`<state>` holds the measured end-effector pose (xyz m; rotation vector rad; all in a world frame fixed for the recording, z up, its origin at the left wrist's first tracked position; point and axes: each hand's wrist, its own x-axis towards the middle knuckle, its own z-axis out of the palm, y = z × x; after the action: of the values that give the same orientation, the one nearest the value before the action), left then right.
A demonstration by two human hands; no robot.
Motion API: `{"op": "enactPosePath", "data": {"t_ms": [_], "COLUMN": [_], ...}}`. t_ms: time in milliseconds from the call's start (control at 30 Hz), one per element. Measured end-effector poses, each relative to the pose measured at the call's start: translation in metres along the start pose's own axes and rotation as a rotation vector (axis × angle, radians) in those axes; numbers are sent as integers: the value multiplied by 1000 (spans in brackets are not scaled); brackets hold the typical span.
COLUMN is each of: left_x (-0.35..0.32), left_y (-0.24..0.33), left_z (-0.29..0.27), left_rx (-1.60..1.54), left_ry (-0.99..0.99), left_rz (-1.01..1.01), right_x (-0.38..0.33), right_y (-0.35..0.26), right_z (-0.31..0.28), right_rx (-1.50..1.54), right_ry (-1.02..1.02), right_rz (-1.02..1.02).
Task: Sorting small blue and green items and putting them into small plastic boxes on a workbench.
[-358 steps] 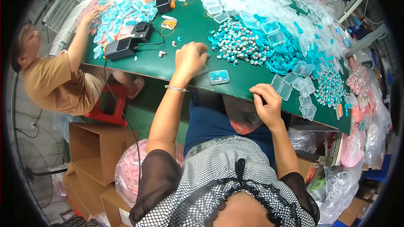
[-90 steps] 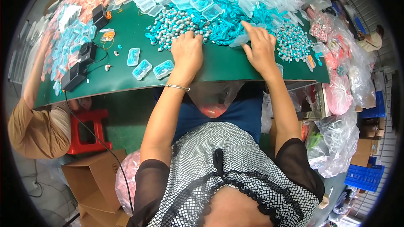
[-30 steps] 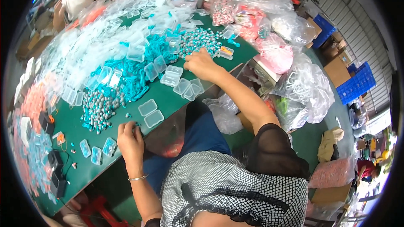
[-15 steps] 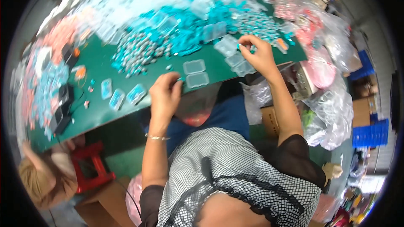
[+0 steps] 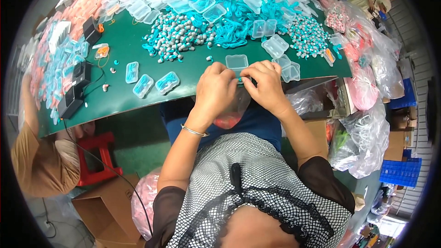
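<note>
My left hand (image 5: 215, 91) and my right hand (image 5: 266, 87) meet at the table's front edge, fingers closed in a pinch. Between the fingertips shows a small teal piece (image 5: 240, 79); its exact kind is hidden. Just behind them lies an open clear plastic case (image 5: 236, 61), its nearer half covered by the hands. More open clear cases (image 5: 275, 46) sit beyond my right hand. To the left are three closed cases, one of them a case with teal contents (image 5: 167, 82). A single grey-and-teal plug (image 5: 209, 58) lies beyond my left hand.
Piles of grey-and-teal plugs (image 5: 177, 34) and teal cords (image 5: 232, 27) cover the table's middle. Black boxes (image 5: 71, 102) with a cable stand at left. Another person's arm (image 5: 31, 105) is at the left end. Plastic bags (image 5: 363, 142) crowd the right side.
My hands have come together in front of the open case; they were apart before, each with a small teal piece at its fingertips. The view has shifted a little.
</note>
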<state>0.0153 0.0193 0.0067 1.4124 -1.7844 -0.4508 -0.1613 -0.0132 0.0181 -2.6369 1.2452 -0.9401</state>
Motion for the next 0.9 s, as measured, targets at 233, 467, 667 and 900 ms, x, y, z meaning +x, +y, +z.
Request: {"op": "enactPosePath", "data": {"t_ms": [233, 467, 667, 900], "left_x": [-5, 0, -1, -6], "left_y": [-3, 0, -2, -3], "left_z": [-5, -7, -8, -19], "left_rx": [75, 92, 204, 146], "left_ry": [5, -28, -74, -73], "left_rz": [139, 128, 144, 97], "right_x": [5, 23, 51, 71], "right_y": [9, 17, 18, 30], "right_z": [-3, -5, -3, 3], "right_rx": [69, 220, 293, 22], "right_ry": [-91, -93, -44, 58], "right_rz": [-31, -46, 5, -72]}}
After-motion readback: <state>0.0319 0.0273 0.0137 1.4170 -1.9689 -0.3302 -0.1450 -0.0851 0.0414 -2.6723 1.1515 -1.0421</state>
